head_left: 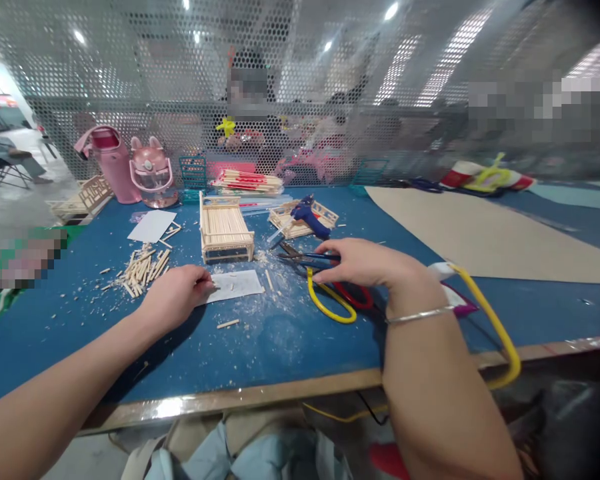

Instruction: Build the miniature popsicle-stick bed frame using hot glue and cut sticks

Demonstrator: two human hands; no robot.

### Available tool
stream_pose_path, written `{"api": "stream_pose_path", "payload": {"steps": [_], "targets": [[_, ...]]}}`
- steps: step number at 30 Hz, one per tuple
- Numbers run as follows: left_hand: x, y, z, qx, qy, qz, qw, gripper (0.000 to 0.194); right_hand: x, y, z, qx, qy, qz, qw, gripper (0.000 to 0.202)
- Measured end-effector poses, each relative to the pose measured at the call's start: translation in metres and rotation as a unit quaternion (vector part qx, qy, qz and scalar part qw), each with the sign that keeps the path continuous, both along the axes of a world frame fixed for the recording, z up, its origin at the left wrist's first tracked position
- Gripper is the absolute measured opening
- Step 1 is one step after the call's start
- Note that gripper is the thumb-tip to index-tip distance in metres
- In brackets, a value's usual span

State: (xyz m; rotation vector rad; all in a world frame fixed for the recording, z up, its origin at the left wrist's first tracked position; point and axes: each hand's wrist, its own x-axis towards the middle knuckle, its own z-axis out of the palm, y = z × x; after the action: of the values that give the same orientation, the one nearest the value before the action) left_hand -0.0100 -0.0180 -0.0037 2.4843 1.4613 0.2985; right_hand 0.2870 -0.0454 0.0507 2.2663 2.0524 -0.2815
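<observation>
- Left hand (177, 293): fingertips drawn close together at the left end of a white paper slip (237, 285). Cannot tell whether they grip the slip, press it, or pinch some small piece over it.
- Right hand (357, 263): thumb and fingers closed around blue-handled cutters (323, 259); dark jaws point left, toward the far side of the slip. A thin silvery bracelet (420, 315) circles the wrist.
- White paper slip: flat on the blue bench (180, 370), in front of the model bed; narrow, pale, longer than wide, with small light bits on its surface.
- Blue-handled cutters: slim, metal dark; held above scissors (331, 312) with a yellow loop and a red one, which lie partly under the right hand.
- Model bed (227, 223): upright on the bench, beyond the slip. Built of pale wooden sticks; slats packed side by side, taller panel at the far end, lower rail at the near end, short legs.
- Loose sticks: two short pieces (273, 281) just right of the slip, another (228, 324) nearer the bench edge. Pale dust and crumbs around them.
- Left of the bed: heap of cut sticks (143, 272), with a white card (153, 227) behind it.
- Right of the bed: blue glue gun (311, 220) resting on a stick frame (279, 224).
- Far side: bundle of sticks (247, 181), pink bottle (116, 170), clear jar with an eared pink lid (155, 183).
- Far right: tan sheet (480, 233) flat on the bench.
</observation>
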Motion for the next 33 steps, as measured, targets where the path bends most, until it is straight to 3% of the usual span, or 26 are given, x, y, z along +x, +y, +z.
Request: {"api": "stream_pose_path", "payload": {"steps": [5,10,15,18,22,24,27,33], "targets": [[-0.001,0.001,-0.004,0.003,0.022,-0.016,1.0,0.021,0.007,0.009,-0.009,-0.005,0.006,-0.017,1.0,0.068],[-0.005,0.003,-0.004,0.01,0.014,-0.019,1.0,0.02,0.004,0.018,-0.02,-0.027,0.001,0.016,1.0,0.075],[-0.022,0.016,0.004,0.066,0.036,0.042,0.996,0.027,-0.006,0.016,-0.02,0.01,0.002,0.037,0.999,0.079],[-0.029,0.027,0.008,0.075,0.065,0.06,0.993,0.028,-0.019,0.011,-0.015,0.074,0.032,0.072,0.994,0.061],[-0.018,0.036,0.006,0.053,0.073,0.017,0.996,0.03,-0.05,0.009,-0.018,0.093,0.134,0.21,0.964,0.018],[-0.008,0.036,0.003,0.048,0.087,0.001,0.995,0.03,-0.065,0.011,-0.025,0.112,0.146,0.249,0.951,0.016],[0.001,0.036,0.001,0.049,0.107,-0.009,0.993,0.031,-0.082,0.017,-0.039,0.14,0.147,0.252,0.946,0.018],[0.0,0.036,-0.001,0.041,0.087,-0.022,0.995,0.031,-0.098,0.028,-0.063,0.146,0.122,0.26,0.947,0.02]]}}
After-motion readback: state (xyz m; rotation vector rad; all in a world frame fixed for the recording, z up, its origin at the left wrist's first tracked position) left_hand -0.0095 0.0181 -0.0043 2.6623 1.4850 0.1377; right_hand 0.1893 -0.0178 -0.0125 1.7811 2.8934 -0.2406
